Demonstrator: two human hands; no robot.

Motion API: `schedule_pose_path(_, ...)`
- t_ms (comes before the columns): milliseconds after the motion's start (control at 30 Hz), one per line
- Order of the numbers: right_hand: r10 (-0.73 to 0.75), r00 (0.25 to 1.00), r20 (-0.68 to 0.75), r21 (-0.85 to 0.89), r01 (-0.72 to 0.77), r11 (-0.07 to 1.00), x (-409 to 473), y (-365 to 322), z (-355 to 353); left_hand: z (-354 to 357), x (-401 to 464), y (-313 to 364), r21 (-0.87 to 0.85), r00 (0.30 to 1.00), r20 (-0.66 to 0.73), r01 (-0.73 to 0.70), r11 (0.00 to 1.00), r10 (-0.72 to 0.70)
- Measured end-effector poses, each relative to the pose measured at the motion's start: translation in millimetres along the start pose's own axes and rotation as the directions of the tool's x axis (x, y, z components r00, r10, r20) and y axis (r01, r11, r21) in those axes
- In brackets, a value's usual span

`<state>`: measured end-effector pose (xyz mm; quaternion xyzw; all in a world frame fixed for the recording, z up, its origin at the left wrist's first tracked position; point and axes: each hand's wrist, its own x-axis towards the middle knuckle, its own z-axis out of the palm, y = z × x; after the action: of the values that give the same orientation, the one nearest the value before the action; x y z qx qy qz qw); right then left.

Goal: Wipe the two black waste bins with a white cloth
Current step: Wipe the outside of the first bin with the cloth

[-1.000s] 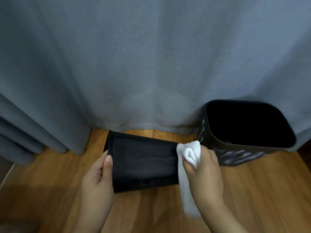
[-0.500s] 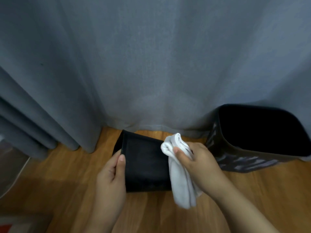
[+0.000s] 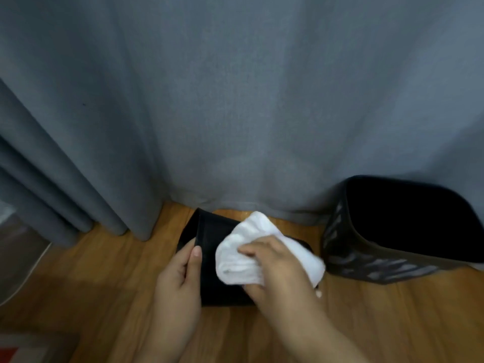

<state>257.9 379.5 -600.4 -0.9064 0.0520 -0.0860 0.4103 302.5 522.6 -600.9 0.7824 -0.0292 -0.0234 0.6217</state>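
- Bins first: the standing bin (image 3: 408,226) rests upright on the wooden floor (image 3: 110,271), off to the right of our cloth hand and well clear of it; we judge it not yet being wiped now.
- We have the lying bin (image 3: 209,258) tipped on its side between our hands, its dark wall facing up, just in front of the grey curtain (image 3: 235,100).
- Our left hand (image 3: 180,279) clasps that bin's left edge, thumb on top, bracing it.
- Our right hand (image 3: 275,268) clutches the bunched white cloth (image 3: 248,247) and presses it on the wall, beside the left thumb.
- We judge the job partway through: one wall under the cloth, other faces and the second bin possibly left.
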Motion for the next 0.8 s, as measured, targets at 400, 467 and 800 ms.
schedule_pose_path(400, 0.374, 0.924, -0.083, -0.007, -0.376, 0.927, 32, 42, -7, 0, -2, 2, -0.025, 0.998, 0.05, 0.024, 0.999, -0.022)
schedule_pose_path(467, 0.397, 0.918, -0.014, -0.176, -0.393, 0.903, 39, 50, -6, -2, -1, -1, -0.024, 0.998, 0.048, 0.029, 0.999, -0.028)
schedule_pose_path(800, 0.429, 0.901, 0.066, 0.186, -0.433, 0.882, 43, 44, -17, -4, -2, -4, -0.027, 0.999, -0.007, 0.049, 0.998, -0.049)
